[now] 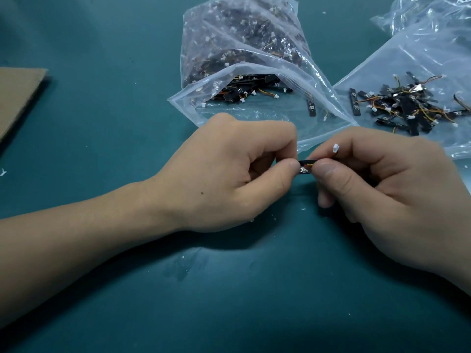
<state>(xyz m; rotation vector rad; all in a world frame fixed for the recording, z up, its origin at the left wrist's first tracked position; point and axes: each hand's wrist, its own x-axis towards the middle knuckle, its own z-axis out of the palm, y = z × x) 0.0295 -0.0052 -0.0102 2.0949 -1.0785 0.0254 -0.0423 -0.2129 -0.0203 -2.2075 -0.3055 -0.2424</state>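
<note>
A small black circuit strip (305, 166) with a thin orange-yellow wire is held between both hands just above the teal table. My left hand (229, 174) pinches its left end between thumb and curled forefinger. My right hand (382, 189) pinches its right end, thumb on top. The wire's white plug (335, 148) sticks up over my right forefinger. Most of the strip is hidden by my fingers.
An open clear plastic bag (244, 42) full of the same black strips lies behind my hands. A second bag (420, 59) at the right carries a loose pile of strips (405, 105). A cardboard sheet (17, 98) lies at the left edge. White crumbs dot the table (102, 138).
</note>
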